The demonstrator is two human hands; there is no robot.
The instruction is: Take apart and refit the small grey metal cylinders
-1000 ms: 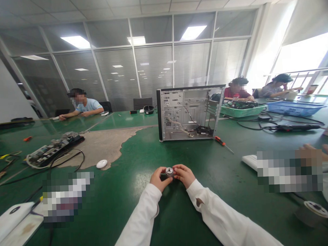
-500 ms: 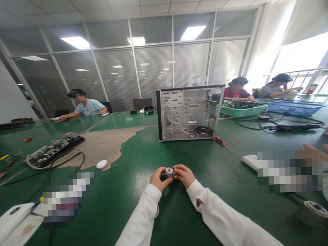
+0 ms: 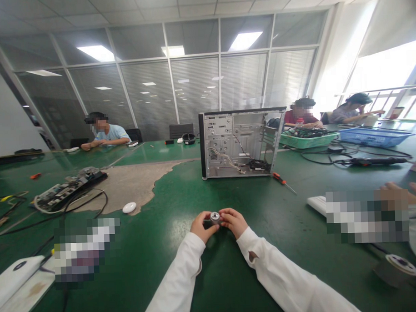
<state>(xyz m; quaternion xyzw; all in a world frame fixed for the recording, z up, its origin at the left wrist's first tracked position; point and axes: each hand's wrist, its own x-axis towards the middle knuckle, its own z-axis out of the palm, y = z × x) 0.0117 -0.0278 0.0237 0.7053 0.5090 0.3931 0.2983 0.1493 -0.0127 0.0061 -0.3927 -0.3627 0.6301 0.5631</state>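
Between my two hands is a small grey metal cylinder (image 3: 214, 217) with a light round top and a dark centre. My left hand (image 3: 203, 227) grips its left side, thumb at the front and fingers behind. On the other side, the fingertips and thumb of my right hand (image 3: 234, 222) close on it. The cylinder is upright, just above or on the green tabletop (image 3: 225, 269); I cannot tell which. Fingers cover part of its sides.
Beyond my hands stands an open computer case (image 3: 243, 145), a screwdriver (image 3: 284, 182) beside it. A circuit board assembly (image 3: 71, 188) and a white oval object (image 3: 129, 208) lie left. Rightward are a green basket (image 3: 308, 142), a blue basket (image 3: 374, 139) and another person's hand (image 3: 397, 197).
My hands and the cylinder stay in place. The person in light blue at the far left has drawn their arms together.
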